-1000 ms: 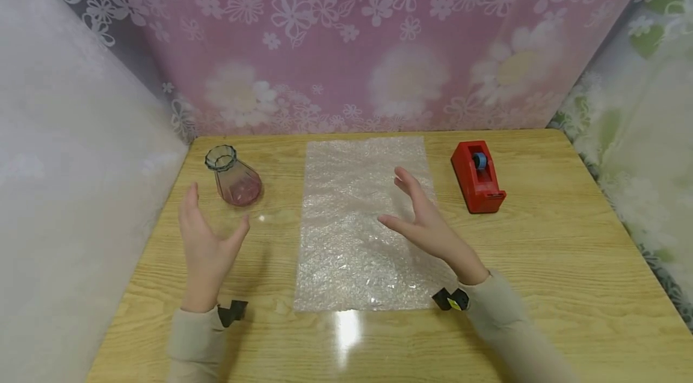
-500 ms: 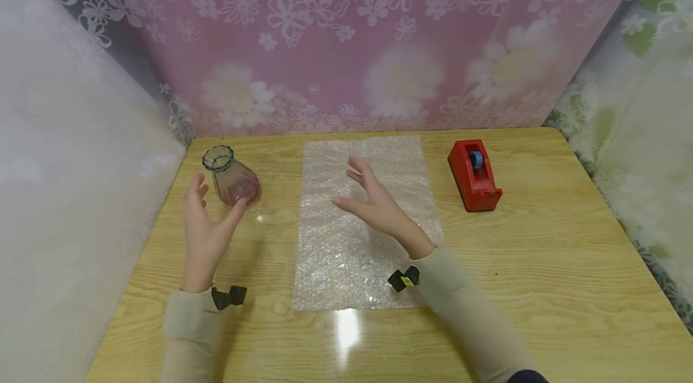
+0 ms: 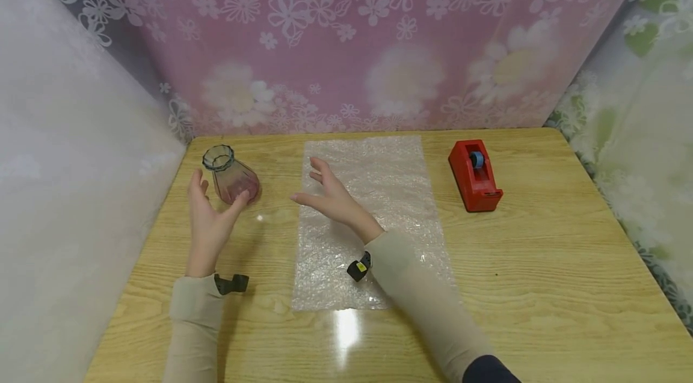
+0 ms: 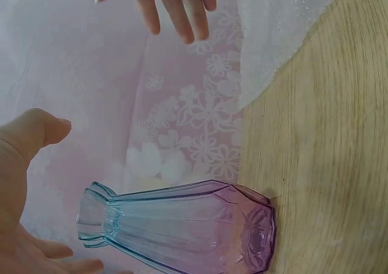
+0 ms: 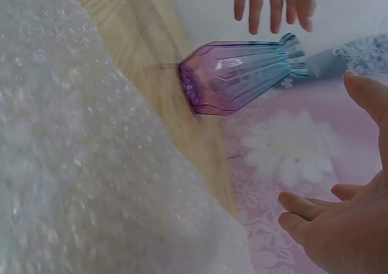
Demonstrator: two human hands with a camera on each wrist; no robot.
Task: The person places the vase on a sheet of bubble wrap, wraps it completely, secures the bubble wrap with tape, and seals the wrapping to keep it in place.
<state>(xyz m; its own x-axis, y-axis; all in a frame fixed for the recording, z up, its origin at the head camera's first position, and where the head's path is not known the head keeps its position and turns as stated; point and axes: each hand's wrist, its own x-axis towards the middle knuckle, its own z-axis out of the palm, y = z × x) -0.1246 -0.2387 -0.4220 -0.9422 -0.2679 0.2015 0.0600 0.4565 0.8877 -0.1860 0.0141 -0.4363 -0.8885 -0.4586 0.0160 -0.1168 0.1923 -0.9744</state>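
A glass vase, blue at its frilled rim and fading to purple at the base, stands upright at the table's far left. My left hand is just in front of it, thumb and fingers spread apart and holding nothing. In the left wrist view the vase appears close to this hand, with a gap between them. Over the bubble wrap, my right hand hovers with thumb and fingers parted, pointing toward the vase. The right wrist view shows the vase apart from that hand.
A red tape dispenser with a blue-cored roll stands on the right of the wooden table. The bubble wrap lies flat in the middle. A pink floral curtain hangs behind the table, with pale cloth at both sides.
My right hand has moved left across the bubble wrap toward the vase. My left hand has edged forward, closer to the vase. The vase and tape dispenser stay where they were.
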